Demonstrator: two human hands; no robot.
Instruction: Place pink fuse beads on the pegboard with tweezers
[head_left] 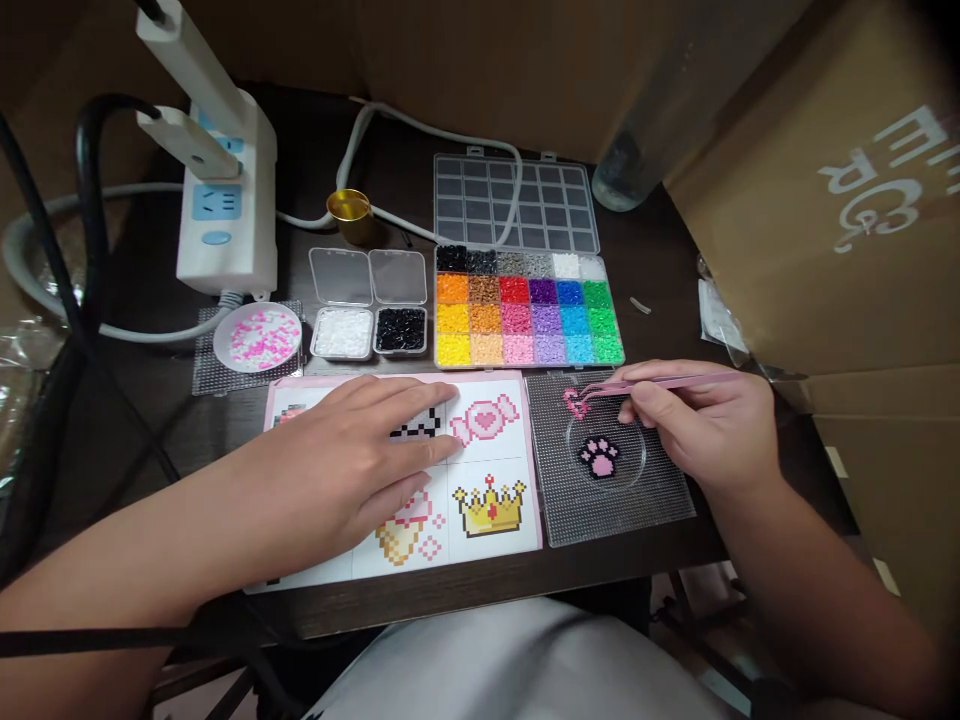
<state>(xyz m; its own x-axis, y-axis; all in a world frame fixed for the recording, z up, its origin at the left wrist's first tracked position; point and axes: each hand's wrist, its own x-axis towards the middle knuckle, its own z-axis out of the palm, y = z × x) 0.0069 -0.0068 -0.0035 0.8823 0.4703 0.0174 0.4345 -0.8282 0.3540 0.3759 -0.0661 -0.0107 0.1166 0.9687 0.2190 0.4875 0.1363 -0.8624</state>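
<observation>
My left hand [352, 460] lies flat, fingers stretched out, on a pink-edged pattern sheet [491, 470] showing a candy, a crown and an ice cream. My right hand [705, 420] pinches pink tweezers [660, 384] whose tips reach a small cluster of pink beads [576, 403] at the top left of a clear pegboard [645, 510]. A black and pink paw print [600, 457] made of beads sits in a clear round dish on the pegboard, just below the tweezers.
A tray of sorted coloured beads [529, 305] with its lid open stands behind the sheet. Small boxes of white [343, 332] and black beads [400, 329], a dish of pink beads [257, 336], a power strip [225, 195], cables and cardboard walls surround the dark table.
</observation>
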